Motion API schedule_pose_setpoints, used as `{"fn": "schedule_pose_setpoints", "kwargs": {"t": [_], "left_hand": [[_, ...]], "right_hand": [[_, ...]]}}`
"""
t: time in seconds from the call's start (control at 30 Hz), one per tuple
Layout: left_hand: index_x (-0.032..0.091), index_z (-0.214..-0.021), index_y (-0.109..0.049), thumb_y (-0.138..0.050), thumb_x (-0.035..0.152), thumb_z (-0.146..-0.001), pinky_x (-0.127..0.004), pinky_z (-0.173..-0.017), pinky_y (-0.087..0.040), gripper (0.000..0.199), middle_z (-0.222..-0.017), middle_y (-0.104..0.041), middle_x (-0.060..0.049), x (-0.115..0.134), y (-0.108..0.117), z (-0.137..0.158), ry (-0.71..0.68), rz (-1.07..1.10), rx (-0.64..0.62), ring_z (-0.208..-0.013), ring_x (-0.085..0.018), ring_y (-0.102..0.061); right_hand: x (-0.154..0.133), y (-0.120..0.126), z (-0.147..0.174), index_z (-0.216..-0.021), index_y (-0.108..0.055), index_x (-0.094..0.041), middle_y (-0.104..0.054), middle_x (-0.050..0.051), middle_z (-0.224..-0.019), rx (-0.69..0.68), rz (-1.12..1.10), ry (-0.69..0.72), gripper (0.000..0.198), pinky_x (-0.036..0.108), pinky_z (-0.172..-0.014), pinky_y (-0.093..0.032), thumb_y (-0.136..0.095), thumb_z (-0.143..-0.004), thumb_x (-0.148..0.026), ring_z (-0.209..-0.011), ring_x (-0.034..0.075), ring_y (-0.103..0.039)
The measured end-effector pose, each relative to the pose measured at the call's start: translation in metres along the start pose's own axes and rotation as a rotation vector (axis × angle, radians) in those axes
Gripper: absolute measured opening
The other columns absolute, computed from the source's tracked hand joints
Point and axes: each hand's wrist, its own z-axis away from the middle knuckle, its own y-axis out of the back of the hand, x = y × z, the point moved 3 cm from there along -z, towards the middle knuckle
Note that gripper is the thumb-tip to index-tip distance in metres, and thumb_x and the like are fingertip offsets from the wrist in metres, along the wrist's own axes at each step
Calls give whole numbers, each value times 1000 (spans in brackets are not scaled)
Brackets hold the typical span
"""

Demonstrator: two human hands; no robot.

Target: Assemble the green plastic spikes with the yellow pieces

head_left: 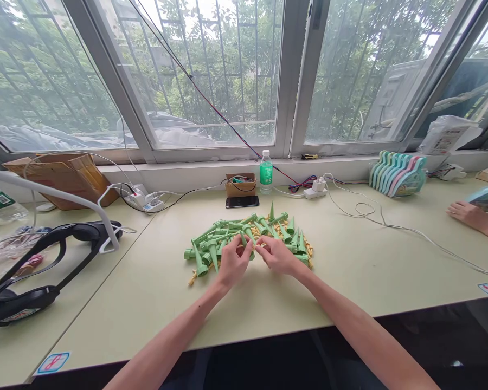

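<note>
My left hand (235,264) is closed around a green plastic watering spike (243,238), its pointed end tilted up past my fingers. Close beside it, my right hand (280,255) pinches something small at the spike, mostly hidden by the fingertips; it may be one of the yellow pieces. Both hands are just above the near edge of a pile of similar green spikes (212,249), which have tapered tips and ribbed, wider collars. Small tan-yellow plastic pieces (310,250) lie among and under the spikes, mostly toward the right side and the back.
Behind the pile are a phone (242,202), a small cardboard box (241,187) and a green-labelled bottle (265,172). A black headset (52,271) lies left. White cables (406,227) cross the right side, near pastel plastic items (397,174) and another person's hand (467,214).
</note>
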Motion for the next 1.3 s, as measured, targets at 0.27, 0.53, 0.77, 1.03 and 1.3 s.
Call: {"fn": "schedule_pose_setpoints", "kwargs": {"t": [0.27, 0.53, 0.77, 1.03, 1.3], "left_hand": [[16, -81, -55, -58, 37, -87, -20, -49, -39, 22, -68, -54, 1, -2, -1, 1, 8, 14, -27, -51, -7, -48], [17, -83, -54, -56, 37, -89, -19, -49, -38, 21, -69, -54, 2, -1, 0, 1, 14, -9, -24, -51, -7, -48], [17, -82, -54, -57, 37, -88, -19, -49, -39, 21, -71, -56, 1, -3, -1, 0, 16, -15, -12, -51, -7, -49], [17, -82, -55, -57, 36, -88, -19, -49, -39, 20, -70, -56, 1, -2, -1, 1, 12, -6, -27, -51, -7, -49], [17, -82, -57, -59, 39, -86, -20, -49, -40, 23, -70, -58, 0, 0, -1, 1, 17, 10, -19, -51, -9, -52]], "right_hand": [[0, 1, -1, -71, -46, -20, -45, -5, -50, 16, 49, 14, 31, 24, -48, -32, -43, -94, -41, -44, 11, -41], [2, 1, -1, -79, -49, -20, -45, -6, -49, 18, 28, -23, 29, 23, -46, -29, -43, -95, -43, -43, 11, -41], [3, 0, -1, -86, -46, -21, -47, -6, -51, 5, -11, -28, 18, 23, -45, -29, -44, -94, -36, -43, 11, -42], [1, 1, 0, -78, -46, -21, -45, -6, -50, 11, 4, -22, 23, 24, -46, -29, -44, -94, -37, -42, 11, -41], [1, 2, -1, -71, -44, -20, -44, -5, -49, 22, 21, -12, 31, 24, -47, -30, -44, -94, -41, -43, 11, -40]]}}
